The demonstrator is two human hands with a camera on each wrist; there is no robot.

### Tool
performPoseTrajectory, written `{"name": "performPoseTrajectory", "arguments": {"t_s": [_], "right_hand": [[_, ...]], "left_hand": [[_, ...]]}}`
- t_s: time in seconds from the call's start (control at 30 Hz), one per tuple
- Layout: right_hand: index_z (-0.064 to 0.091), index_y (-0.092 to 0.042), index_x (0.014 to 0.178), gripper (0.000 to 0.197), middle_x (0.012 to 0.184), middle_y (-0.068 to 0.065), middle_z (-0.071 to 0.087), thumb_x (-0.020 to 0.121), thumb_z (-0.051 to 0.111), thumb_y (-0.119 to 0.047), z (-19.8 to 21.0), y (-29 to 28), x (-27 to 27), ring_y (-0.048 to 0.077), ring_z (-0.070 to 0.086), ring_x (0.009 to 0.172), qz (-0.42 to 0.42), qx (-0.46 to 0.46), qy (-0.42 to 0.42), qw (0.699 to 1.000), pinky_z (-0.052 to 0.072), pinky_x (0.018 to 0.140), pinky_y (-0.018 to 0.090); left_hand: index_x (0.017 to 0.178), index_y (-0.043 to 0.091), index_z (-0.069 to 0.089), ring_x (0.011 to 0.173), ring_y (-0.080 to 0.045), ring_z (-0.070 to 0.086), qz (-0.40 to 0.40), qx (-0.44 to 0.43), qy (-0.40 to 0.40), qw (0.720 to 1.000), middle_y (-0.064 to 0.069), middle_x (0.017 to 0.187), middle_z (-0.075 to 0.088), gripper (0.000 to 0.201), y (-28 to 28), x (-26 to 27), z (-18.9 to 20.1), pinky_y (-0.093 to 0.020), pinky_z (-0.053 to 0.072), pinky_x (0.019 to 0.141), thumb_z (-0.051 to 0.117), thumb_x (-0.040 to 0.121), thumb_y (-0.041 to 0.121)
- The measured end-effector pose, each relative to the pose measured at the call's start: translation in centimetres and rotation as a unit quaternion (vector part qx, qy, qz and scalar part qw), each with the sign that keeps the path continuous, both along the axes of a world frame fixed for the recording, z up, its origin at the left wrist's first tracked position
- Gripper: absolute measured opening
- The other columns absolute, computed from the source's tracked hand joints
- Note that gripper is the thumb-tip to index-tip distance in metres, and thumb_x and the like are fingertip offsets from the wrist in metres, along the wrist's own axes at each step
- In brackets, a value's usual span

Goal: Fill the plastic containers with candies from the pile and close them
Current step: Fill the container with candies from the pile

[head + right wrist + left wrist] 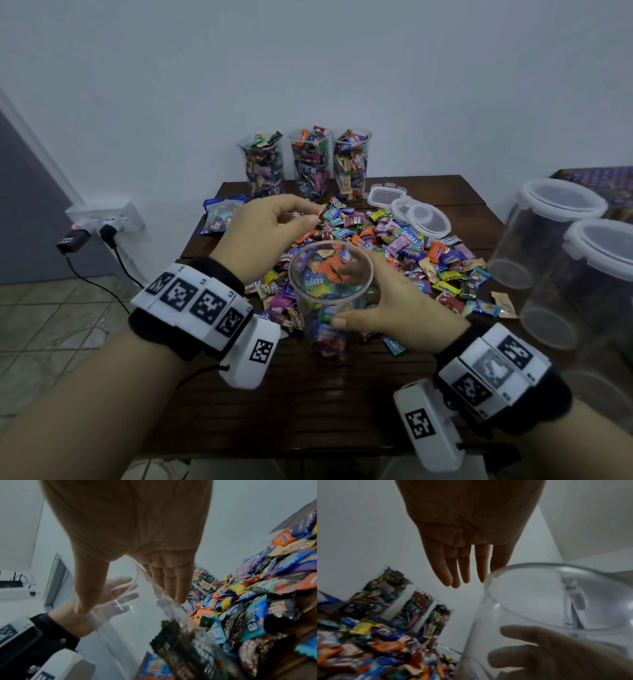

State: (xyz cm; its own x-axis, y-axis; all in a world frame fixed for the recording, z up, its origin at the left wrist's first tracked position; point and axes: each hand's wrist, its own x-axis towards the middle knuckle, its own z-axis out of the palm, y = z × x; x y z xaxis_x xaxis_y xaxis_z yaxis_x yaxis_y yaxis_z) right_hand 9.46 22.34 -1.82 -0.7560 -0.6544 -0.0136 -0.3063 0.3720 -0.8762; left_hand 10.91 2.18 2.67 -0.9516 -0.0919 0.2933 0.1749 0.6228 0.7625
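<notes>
A clear plastic container, partly filled with candies, stands at the near edge of the candy pile. My right hand grips it, thumb on the near wall and fingers round the far side. The right wrist view shows the same hold, my right hand spanning the container just under its rim. My left hand hovers above the pile behind the container. In the left wrist view its fingers are straight and empty beside the container's rim.
Three full, lidless containers stand at the back of the wooden table. Loose lids lie at back right and a blue candy bag at back left. Two empty lidded containers stand at far right.
</notes>
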Motion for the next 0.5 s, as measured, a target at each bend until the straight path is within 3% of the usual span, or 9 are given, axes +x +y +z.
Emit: {"name": "performPoseTrajectory", "arguments": {"t_s": [0.07, 0.13, 0.17, 0.23, 0.33, 0.4, 0.5], "right_hand": [[0.021, -0.051, 0.123, 0.080, 0.110, -0.036, 0.041, 0.073, 0.078, -0.026, 0.2, 0.5, -0.6, -0.018, 0.046, 0.101, 0.027, 0.072, -0.006, 0.997, 0.037, 0.081, -0.002], [0.017, -0.046, 0.131, 0.083, 0.110, -0.035, 0.037, 0.077, 0.076, -0.023, 0.5, 1.0, -1.6, -0.015, 0.042, 0.099, 0.074, 0.162, -0.004, 0.984, 0.034, 0.079, -0.003], [0.019, -0.041, 0.138, 0.084, 0.117, -0.029, 0.038, 0.078, 0.075, -0.022, 0.6, 1.1, -2.2, -0.008, 0.041, 0.106, 0.084, 0.203, 0.004, 0.975, 0.034, 0.083, 0.000], [0.021, -0.030, 0.146, 0.087, 0.137, -0.013, 0.037, 0.078, 0.075, -0.024, 0.3, 0.8, -3.9, 0.008, 0.037, 0.125, 0.076, 0.259, 0.026, 0.963, 0.035, 0.104, 0.023], [0.017, -0.028, 0.148, 0.101, 0.150, -0.001, 0.030, 0.069, 0.074, -0.052, -0.8, -0.6, -6.6, 0.021, 0.033, 0.136, 0.061, 0.315, 0.070, 0.945, 0.034, 0.108, 0.047], [0.014, -0.028, 0.149, 0.108, 0.151, 0.002, 0.027, 0.064, 0.071, -0.064, -1.5, -1.5, -8.3, 0.025, 0.032, 0.136, 0.048, 0.347, 0.100, 0.931, 0.035, 0.107, 0.050], [0.005, -0.025, 0.151, 0.110, 0.153, 0.008, 0.019, 0.070, 0.072, -0.058, -1.8, -2.9, -9.8, 0.028, 0.027, 0.138, 0.052, 0.395, 0.136, 0.907, 0.033, 0.108, 0.050]], "left_hand": [[0.094, 0.033, 0.067, 0.075, -0.025, 0.062, 0.021, -0.016, -0.031, 0.999, -0.012, 0.089, 0.069, 0.008, -0.6, -0.7, -0.6, -0.038, 0.051, 0.077, 0.060, 0.091, 0.030], [0.100, 0.031, 0.065, 0.083, -0.020, 0.064, 0.036, -0.045, -0.075, 0.996, -0.007, 0.096, 0.070, 0.011, -1.4, -1.5, -1.4, -0.037, 0.051, 0.084, 0.059, 0.091, 0.032], [0.107, 0.030, 0.064, 0.088, -0.017, 0.062, 0.039, -0.072, -0.101, 0.992, -0.003, 0.105, 0.069, 0.017, -1.8, -2.0, -1.7, -0.035, 0.049, 0.087, 0.059, 0.091, 0.033], [0.122, 0.027, 0.059, 0.102, -0.016, 0.056, 0.032, -0.153, -0.151, 0.976, -0.001, 0.123, 0.060, 0.032, -2.2, -2.9, -2.4, -0.030, 0.043, 0.090, 0.060, 0.091, 0.034], [0.137, 0.025, 0.046, 0.125, -0.020, 0.045, -0.008, -0.255, -0.222, 0.941, -0.001, 0.142, 0.044, 0.061, -2.5, -4.5, -3.5, -0.034, 0.039, 0.100, 0.066, 0.083, 0.044], [0.142, 0.026, 0.037, 0.130, -0.023, 0.040, -0.034, -0.305, -0.265, 0.914, -0.003, 0.147, 0.036, 0.075, -2.6, -5.7, -4.5, -0.040, 0.037, 0.105, 0.068, 0.079, 0.051], [0.147, 0.026, 0.027, 0.134, -0.027, 0.032, -0.069, -0.361, -0.298, 0.881, -0.006, 0.151, 0.027, 0.087, -2.4, -7.1, -5.9, -0.047, 0.037, 0.106, 0.071, 0.076, 0.051]]}}
